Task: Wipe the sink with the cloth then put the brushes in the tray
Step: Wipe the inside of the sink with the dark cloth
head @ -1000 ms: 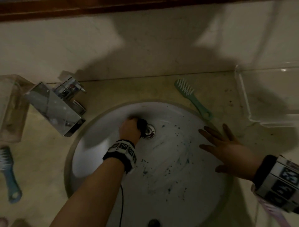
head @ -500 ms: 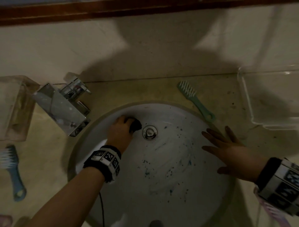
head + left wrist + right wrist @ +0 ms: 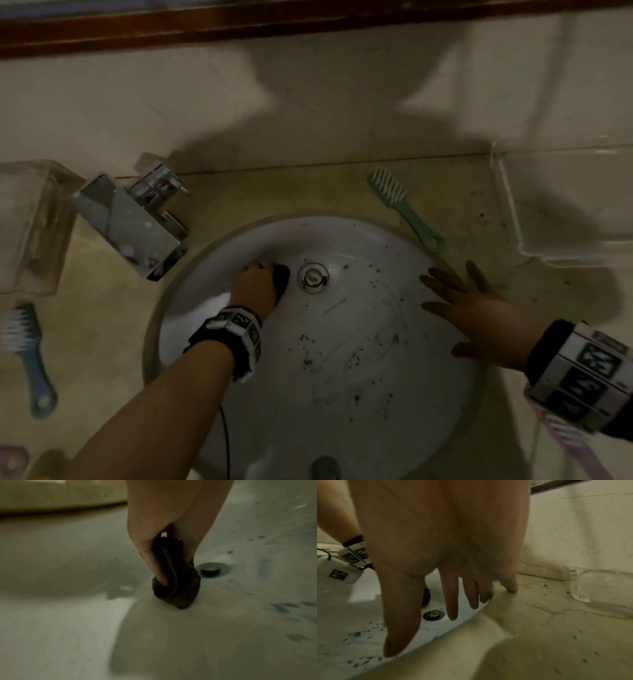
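A beige stone tabletop [image 3: 102, 329] below a cream wall carries a round white sink [image 3: 342, 394] flecked with blue. The left hand [image 3: 255, 291] clamps its fingers [image 3: 154, 566] on a dark wadded cloth [image 3: 181, 588], pressed against the basin just left of the metal drain [image 3: 312, 277]. The right hand [image 3: 479, 318] lies flat, fingers [image 3: 452, 601] spread, on the sink's right rim.

The tray [image 3: 565, 205] right of the sink [image 3: 342, 342] is cut off by the picture's edge. Left of the sink, the blue brush [image 3: 29, 353] is blurred. The left hand [image 3: 255, 287] hides most of the cloth [image 3: 281, 278].
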`<state>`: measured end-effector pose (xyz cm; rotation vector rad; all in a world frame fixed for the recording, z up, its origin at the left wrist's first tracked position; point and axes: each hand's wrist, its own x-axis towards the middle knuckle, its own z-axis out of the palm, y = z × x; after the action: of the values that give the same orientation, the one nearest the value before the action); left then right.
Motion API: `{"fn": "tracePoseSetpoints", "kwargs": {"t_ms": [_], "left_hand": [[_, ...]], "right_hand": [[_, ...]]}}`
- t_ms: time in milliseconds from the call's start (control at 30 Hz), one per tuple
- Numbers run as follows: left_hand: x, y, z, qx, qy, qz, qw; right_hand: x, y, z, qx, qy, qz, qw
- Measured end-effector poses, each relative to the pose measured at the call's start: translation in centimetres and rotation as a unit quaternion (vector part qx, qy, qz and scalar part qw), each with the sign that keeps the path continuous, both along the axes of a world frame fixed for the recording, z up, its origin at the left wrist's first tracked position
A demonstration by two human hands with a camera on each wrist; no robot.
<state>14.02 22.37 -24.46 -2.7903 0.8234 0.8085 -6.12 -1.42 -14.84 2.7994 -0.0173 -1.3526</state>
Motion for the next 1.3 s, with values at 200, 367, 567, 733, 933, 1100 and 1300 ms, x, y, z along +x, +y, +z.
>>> {"fn": "tracePoseSetpoints", "kwargs": {"t_ms": [200,367,567,733,933,1100,1300], "left_hand": [[-5.5,0.6,-0.1,-0.011,0.082,-0.035,0.996],[-7.6,1.3,2.0,-0.008,0.200,-0.052,0.978],[-4.8,2.8,6.4,0.075,0.191,-0.063,0.977],[-9.2,2.5,7.0,0.146,0.342,-0.253,0.893],[-10.2,0.0,3.3,0.122,0.252,-0.314,0.907],[-7.3,-1.3,2.3,0.079,0.156,-0.264,0.948],[-7.0,-2.2,4.3,0.130,0.307,-0.283,0.899]], "right_hand": [[0.4,0.6,0.4,-0.012,0.021,-0.011,1.000],[0.6,0.9,0.6,-0.026,0.021,-0.005,0.999],[0.5,0.8,0.5,-0.031,0.012,-0.008,0.999],[0.6,0.9,0.4,-0.033,0.016,-0.011,0.999],[0.5,0.8,0.3,-0.039,0.017,-0.005,0.999],[0.4,0.8,0.1,-0.035,0.021,-0.004,0.999],[0.4,0.6,0.5,-0.021,0.015,-0.007,1.000]]}}
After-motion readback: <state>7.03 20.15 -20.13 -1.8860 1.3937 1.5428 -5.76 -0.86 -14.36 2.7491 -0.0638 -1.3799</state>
